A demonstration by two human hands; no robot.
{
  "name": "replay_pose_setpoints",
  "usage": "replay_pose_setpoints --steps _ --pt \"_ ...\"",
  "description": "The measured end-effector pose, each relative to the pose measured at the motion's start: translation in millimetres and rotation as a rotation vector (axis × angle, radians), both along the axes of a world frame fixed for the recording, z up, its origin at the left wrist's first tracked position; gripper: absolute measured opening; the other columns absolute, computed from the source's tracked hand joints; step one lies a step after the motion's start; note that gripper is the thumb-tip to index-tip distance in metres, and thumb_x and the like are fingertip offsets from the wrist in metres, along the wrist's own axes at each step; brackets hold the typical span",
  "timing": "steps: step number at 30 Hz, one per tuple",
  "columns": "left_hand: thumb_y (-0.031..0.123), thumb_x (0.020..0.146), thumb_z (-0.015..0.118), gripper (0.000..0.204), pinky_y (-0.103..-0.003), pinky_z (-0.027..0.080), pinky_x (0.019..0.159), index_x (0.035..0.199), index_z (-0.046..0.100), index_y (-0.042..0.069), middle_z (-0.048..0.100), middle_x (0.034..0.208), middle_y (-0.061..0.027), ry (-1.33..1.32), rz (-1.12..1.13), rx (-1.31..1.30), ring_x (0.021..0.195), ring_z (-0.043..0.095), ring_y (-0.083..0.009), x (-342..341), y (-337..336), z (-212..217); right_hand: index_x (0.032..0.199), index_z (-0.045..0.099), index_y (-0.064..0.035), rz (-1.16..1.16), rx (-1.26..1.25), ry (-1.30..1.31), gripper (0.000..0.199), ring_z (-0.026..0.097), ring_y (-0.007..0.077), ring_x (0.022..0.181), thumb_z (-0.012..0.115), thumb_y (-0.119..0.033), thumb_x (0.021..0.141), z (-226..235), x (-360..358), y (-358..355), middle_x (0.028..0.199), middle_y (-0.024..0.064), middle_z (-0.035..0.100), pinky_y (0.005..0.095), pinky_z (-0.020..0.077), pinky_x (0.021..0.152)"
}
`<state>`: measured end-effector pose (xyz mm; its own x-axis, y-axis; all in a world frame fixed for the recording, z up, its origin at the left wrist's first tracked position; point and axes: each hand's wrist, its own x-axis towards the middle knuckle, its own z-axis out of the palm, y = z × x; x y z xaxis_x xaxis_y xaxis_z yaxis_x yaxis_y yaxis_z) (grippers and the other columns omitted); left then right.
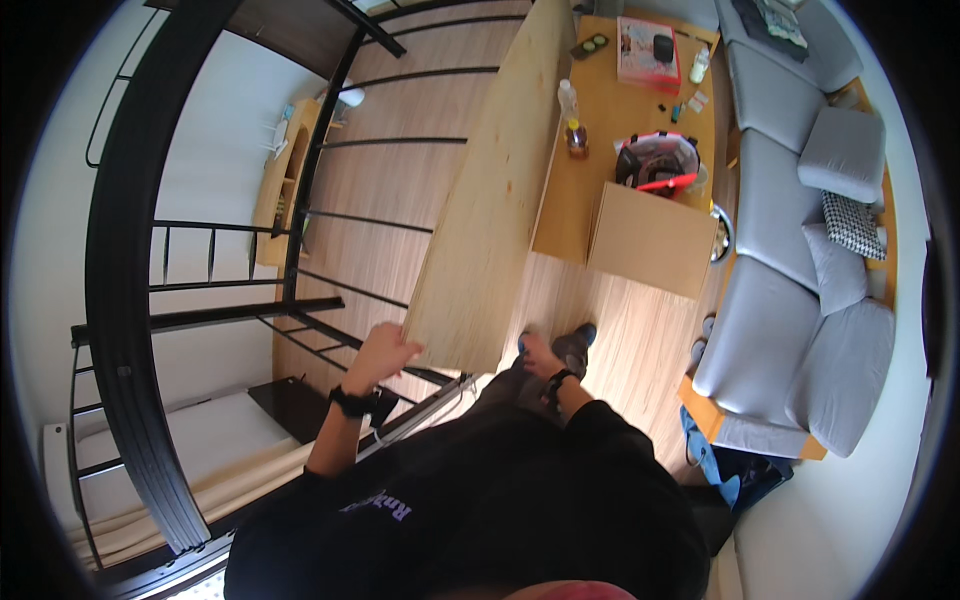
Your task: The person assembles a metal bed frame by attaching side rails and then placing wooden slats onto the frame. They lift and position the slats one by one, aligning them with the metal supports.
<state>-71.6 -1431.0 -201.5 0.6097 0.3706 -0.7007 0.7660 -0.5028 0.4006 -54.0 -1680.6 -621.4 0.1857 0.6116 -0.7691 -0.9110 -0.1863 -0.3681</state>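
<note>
A long pale plywood board (480,230) stretches away from me, its near end just in front of my body. My left hand (382,357) is at the near left corner of this board, fingers curled about its edge; their undersides are hidden. To the right of the board's near end is my right hand (543,358), held low over my legs. Its fingers are parted and nothing shows in them. A small gap seems to separate it from the board. Dark bands circle both wrists.
Black metal bed-frame bars (370,142) run along the left. At the right, a wooden table (570,215) bears a cardboard box (655,240), a bag (660,160), bottles (577,138) and a red-white box (640,55). Beyond it stands a grey sofa (765,200).
</note>
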Motion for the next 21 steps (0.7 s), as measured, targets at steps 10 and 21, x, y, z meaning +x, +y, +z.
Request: replay_pose_setpoints --steps 10,21 --pt "0.023 0.085 0.069 0.031 -0.037 0.051 0.047 0.084 0.069 -0.008 0.062 0.061 -0.0153 0.032 0.065 0.022 0.048 0.064 -0.0225 -64 -27 78 0.162 0.02 -0.0185 0.203 0.014 -0.031 0.087 0.036 0.0433 0.136 0.05 -0.069 0.099 -28 -83 57 0.158 0.0131 0.03 0.0617 0.0348 0.109" --pt "0.031 0.086 0.068 0.038 -0.044 0.051 0.067 0.095 0.071 -0.006 0.063 0.072 -0.025 -0.013 -0.027 0.151 0.066 0.065 -0.0361 -129 -38 146 0.152 0.044 -0.0175 -0.09 0.034 0.436 0.091 0.054 0.0409 0.122 0.052 -0.084 0.09 -58 -140 86 0.146 0.0136 0.051 0.0597 0.0459 0.1"
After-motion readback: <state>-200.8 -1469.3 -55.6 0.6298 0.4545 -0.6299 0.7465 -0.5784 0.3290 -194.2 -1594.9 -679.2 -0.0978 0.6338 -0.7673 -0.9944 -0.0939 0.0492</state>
